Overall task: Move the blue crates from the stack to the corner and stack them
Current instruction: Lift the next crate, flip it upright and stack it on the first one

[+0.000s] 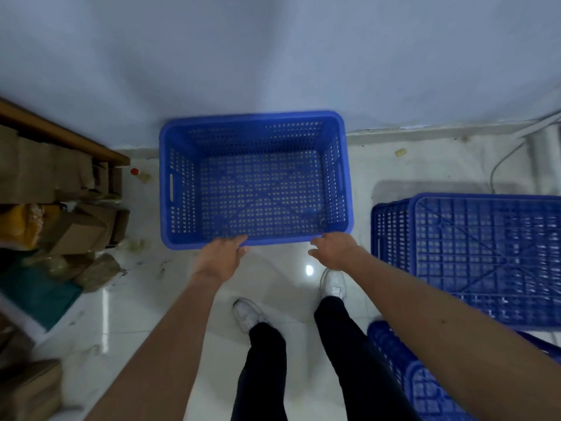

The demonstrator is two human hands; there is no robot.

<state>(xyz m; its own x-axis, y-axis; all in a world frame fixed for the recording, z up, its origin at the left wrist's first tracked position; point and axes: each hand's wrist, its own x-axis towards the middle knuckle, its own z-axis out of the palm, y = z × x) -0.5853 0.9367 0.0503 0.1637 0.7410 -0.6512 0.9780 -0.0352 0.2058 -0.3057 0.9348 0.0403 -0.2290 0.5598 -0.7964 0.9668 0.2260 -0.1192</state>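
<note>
Setting down appears to be the step in hand: 1 open-topped blue crate [255, 180] sits on the floor against the far wall, with the left hand [223, 256] resting on its near rim and the right hand [332, 249] loose-fingered just off it. Next, the overturned crates [485, 256] at right must be fetched and aligned rim to rim. The placed crate is perforated, empty, with slot handles.

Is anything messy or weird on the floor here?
Yes. Small scraps and a little red-capped bottle lie loose on the white floor beside the open blue crate. On the left, crumpled cardboard boxes are heaped untidily. The crate itself sits level and looks undamaged.
</note>
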